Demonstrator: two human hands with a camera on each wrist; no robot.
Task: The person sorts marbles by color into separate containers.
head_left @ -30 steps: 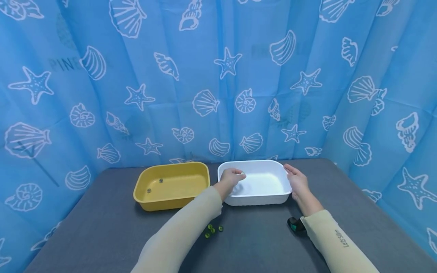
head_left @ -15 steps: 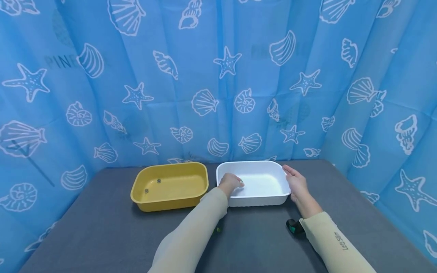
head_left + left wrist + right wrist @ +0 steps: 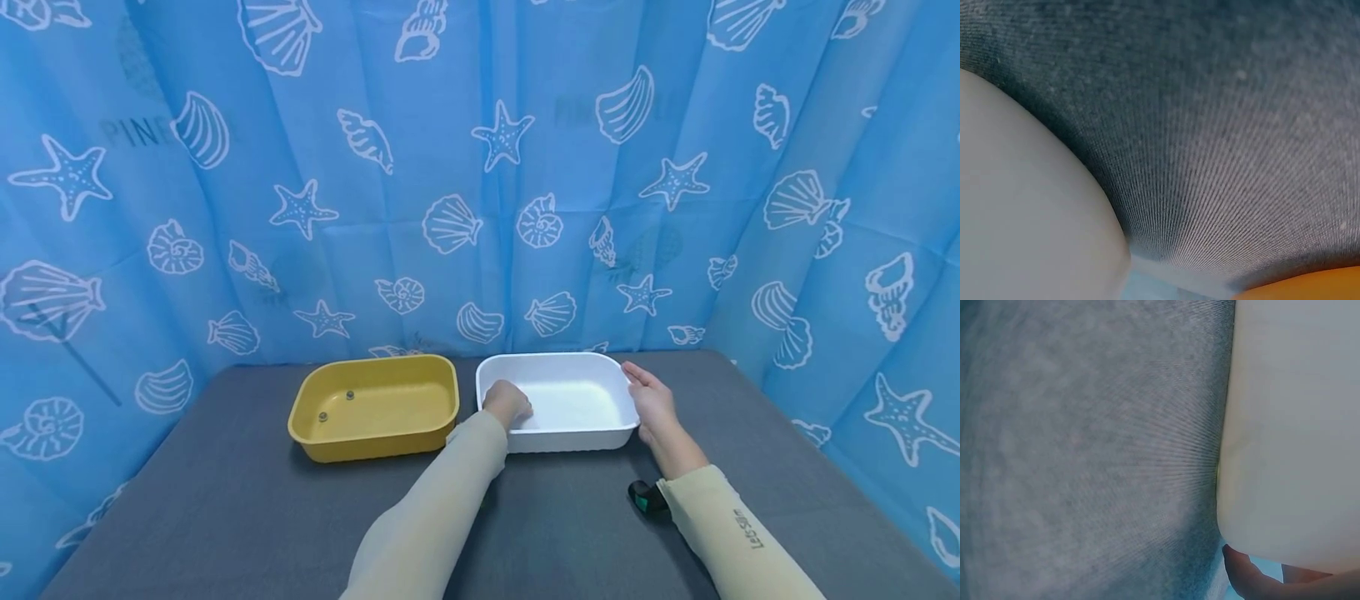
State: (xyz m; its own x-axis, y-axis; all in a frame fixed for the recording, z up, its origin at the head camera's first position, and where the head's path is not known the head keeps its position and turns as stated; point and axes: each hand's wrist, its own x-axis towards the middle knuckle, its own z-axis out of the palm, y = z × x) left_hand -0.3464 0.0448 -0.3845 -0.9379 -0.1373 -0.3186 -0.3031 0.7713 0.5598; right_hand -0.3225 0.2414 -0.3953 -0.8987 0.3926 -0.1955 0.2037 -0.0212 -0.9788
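My left hand [image 3: 507, 403] is down inside the left part of a white rectangular bin [image 3: 558, 442], its fingers curled. The fingertips are hidden behind the hand, so I cannot tell whether something is between them. My right hand [image 3: 654, 402] grips the bin's right end at the rim. In the right wrist view the white bin's outer wall [image 3: 1291, 437] fills the right side, with fingers [image 3: 1244, 572] at its lower corner. The left wrist view has the bin's pale wall [image 3: 1029, 200] at left, the hand itself out of sight.
To the left stands a yellow bin [image 3: 375, 446] holding two small grey round pieces [image 3: 350, 395]. A black object with a green patch [image 3: 647, 497] lies beside the right sleeve on the dark grey cloth [image 3: 187, 500]. A blue shell-print curtain [image 3: 450, 167] hangs behind and at the sides.
My left hand has sunk lower into the white bin; the small shiny piece earlier at its fingertips is out of sight. The left sleeve now covers the green marbles. The right hand keeps its place.
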